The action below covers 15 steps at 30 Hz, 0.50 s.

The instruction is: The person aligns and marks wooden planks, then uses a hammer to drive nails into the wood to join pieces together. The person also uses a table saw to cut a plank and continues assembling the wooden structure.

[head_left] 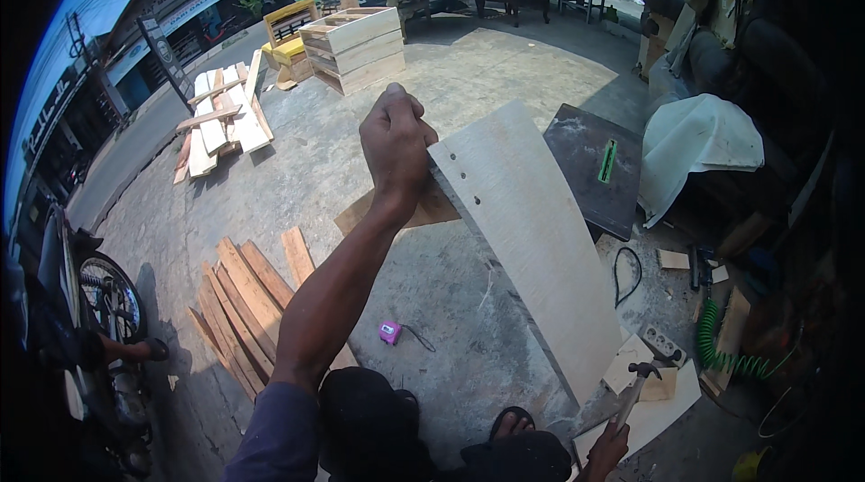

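A long pale wooden board [532,239] slants across the middle, with several small dark spots along its upper left edge. My left hand [395,144] is closed at the board's far left corner, thumb uppermost; the fingers' grip on the edge is partly hidden. Low on the right, my right hand [605,453] wraps round the handle of a claw hammer [638,381]. The hammer's head points up and away from me, beside the board's near end and above pale offcuts [653,414].
Brown wood strips [248,302] and a pink tape measure [389,332] lie on the concrete. A dark table [595,167] stands right, near a green coiled hose [712,338] and a power strip [662,342]. Farther off are stacked planks [221,113], a slatted crate [356,50] and a motorcycle [99,329].
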Each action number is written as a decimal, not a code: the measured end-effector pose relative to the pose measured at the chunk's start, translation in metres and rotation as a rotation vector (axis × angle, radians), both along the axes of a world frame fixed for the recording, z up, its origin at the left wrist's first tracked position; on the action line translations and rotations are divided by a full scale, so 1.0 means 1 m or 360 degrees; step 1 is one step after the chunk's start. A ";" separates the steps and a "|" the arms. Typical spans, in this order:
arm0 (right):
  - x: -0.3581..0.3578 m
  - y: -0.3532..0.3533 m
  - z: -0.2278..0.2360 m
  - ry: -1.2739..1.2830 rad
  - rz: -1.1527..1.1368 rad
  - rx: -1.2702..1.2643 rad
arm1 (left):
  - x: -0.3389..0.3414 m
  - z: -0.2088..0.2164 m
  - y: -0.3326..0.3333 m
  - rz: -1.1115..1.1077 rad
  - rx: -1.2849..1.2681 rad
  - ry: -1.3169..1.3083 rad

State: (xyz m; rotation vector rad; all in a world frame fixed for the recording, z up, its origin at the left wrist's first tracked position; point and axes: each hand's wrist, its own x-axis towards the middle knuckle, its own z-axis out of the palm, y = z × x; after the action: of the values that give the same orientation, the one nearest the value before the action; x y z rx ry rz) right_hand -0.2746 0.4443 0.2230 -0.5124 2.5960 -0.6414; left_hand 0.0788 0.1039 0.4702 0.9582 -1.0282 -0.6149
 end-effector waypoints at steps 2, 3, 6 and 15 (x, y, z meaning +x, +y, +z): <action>0.002 0.020 -0.003 0.0038 0.0168 0.0270 | 0.008 0.017 -0.009 0.0038 -0.0041 0.0001; -0.001 0.024 0.002 0.0053 0.0235 0.0421 | 0.015 0.023 -0.016 0.0042 -0.0130 -0.0023; 0.001 0.009 0.020 0.0544 0.0473 -0.0213 | 0.043 0.037 -0.048 0.0014 -0.0210 -0.0031; 0.031 -0.149 0.140 0.1432 0.1715 -0.1508 | 0.136 0.024 -0.112 -0.0022 -0.0054 0.0601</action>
State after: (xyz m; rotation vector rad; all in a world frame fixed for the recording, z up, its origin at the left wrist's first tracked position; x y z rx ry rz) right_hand -0.2438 0.2957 0.3625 -2.6981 1.8680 -1.3433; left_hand 0.2147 -0.0078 0.4946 0.7679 -0.7065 -0.7543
